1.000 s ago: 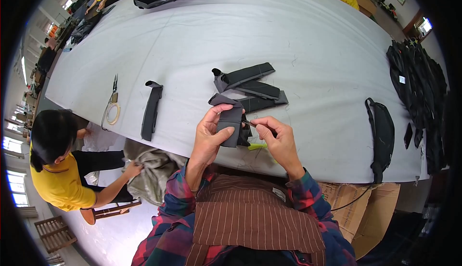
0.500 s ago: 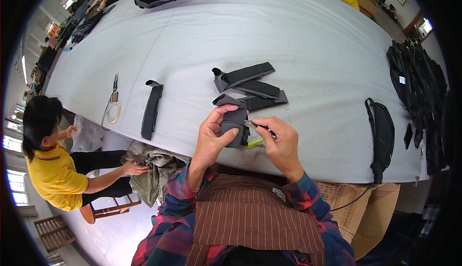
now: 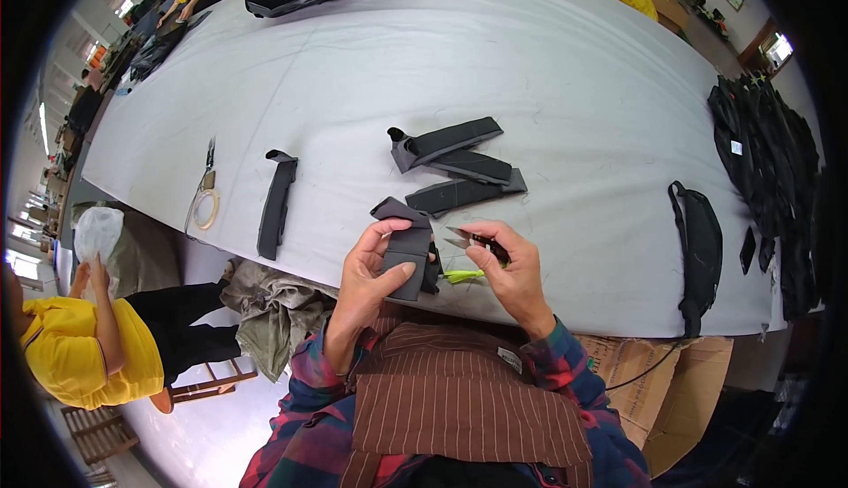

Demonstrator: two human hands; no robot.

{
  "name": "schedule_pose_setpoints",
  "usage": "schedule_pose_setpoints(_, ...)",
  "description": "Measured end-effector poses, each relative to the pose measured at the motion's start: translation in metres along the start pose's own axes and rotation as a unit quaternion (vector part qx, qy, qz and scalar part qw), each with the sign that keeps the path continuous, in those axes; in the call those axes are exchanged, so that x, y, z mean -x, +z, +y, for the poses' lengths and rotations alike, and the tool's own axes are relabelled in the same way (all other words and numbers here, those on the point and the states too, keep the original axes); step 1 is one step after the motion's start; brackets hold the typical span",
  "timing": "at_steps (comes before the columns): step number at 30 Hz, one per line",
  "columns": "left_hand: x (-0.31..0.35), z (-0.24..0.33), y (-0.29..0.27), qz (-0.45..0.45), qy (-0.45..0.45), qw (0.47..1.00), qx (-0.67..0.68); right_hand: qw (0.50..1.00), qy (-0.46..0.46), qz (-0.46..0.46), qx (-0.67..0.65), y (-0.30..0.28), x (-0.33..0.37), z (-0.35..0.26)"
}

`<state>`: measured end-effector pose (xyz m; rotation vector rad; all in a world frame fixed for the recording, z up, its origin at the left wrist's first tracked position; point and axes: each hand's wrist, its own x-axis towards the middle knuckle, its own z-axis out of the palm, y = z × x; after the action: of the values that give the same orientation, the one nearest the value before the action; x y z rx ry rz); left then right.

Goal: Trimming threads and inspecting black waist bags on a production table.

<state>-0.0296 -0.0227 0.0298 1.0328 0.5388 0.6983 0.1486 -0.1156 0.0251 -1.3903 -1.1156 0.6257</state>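
Above the table's near edge, my left hand point(image 3: 360, 278) is closed on a folded dark grey fabric strip point(image 3: 406, 264), its thumb lying across the front. My right hand point(image 3: 516, 280) holds thread snips point(image 3: 461, 237) with the blades parted, pointing left at the strip's edge with a small gap between. A bright yellow-green tag or ribbon point(image 3: 463, 276) shows between the strip and my right hand; what it is fixed to is hidden. Just beyond lie several similar dark strips point(image 3: 459, 137), overlapping. Another strip point(image 3: 277, 207) lies alone to the left.
On the white-covered table point(image 3: 565, 73), a second pair of snips point(image 3: 210, 154) and a tape roll point(image 3: 208, 209) lie left. A black pouch point(image 3: 700, 249) and black bags point(image 3: 767, 152) are right. A cardboard box point(image 3: 685, 400) stands below. A co-worker in yellow point(image 3: 97, 342) is at left.
The snips have drawn away from the strip to the right, their blades now apart. My left hand and the strip have shifted left and nearer. The co-worker has raised a clear plastic bag.
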Motion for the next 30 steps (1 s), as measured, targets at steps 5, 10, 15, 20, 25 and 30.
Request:
schedule_pose_setpoints(5, -0.004, 0.001, 0.012, -0.039, -0.008, 0.997, -0.064, 0.993, -0.088, 0.036, 0.075, 0.011, -0.022, -0.028)
schedule_pose_setpoints(10, -0.009, -0.002, 0.026, -0.063, -0.012, 0.996, -0.063, 0.986, -0.099, 0.030, 0.131, 0.007, -0.034, -0.018)
schedule_pose_setpoints(15, -0.012, 0.010, 0.036, -0.025, 0.010, 0.998, -0.059, 0.994, -0.021, 0.076, -0.075, -0.001, -0.035, -0.020)
schedule_pose_setpoints(20, -0.029, -0.002, 0.016, -0.008, 0.046, 0.990, -0.133, 0.995, -0.052, 0.029, -0.078, -0.005, -0.033, -0.023)
schedule_pose_setpoints(25, -0.035, -0.004, 0.019, 0.022, 0.057, 0.993, -0.104, 0.972, -0.201, 0.000, 0.119, -0.003, -0.028, -0.014)
schedule_pose_setpoints(30, -0.034, -0.002, 0.019, 0.046, 0.036, 0.996, -0.060, 0.964, -0.206, 0.004, 0.170, -0.002, -0.029, -0.018)
